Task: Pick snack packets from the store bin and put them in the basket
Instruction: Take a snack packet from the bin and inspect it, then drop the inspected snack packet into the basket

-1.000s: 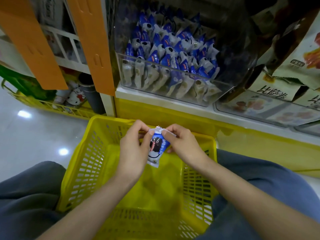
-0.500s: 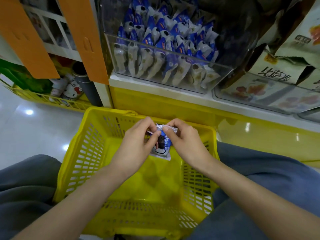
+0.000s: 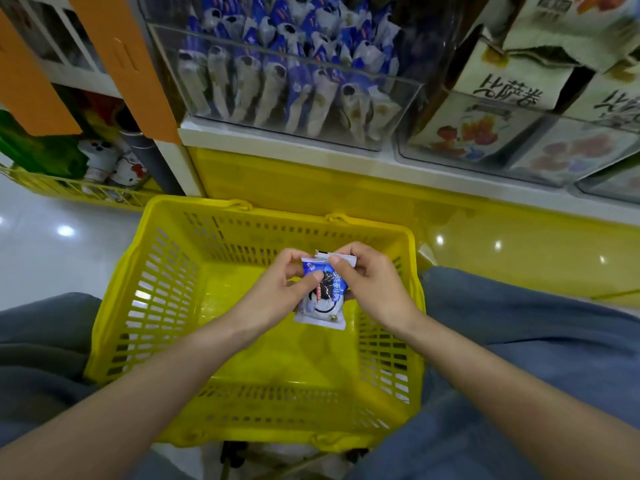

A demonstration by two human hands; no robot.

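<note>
Head view: glossy white floor [image 3: 52,265], yellow shelf base [image 3: 311,181]. Left hand [image 3: 277,294] and right hand [image 3: 375,289] pinch a snack packet [image 3: 323,301] over the basket [image 3: 145,292]; nearby boxes [image 3: 509,88] bear Chinese writing.

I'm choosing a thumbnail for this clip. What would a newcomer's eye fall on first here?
The bright yellow basket fills the middle of the view. Over it, the left hand and the right hand pinch one blue and white snack packet between their fingertips. Further up, a clear bin is packed with more of the same.
</note>
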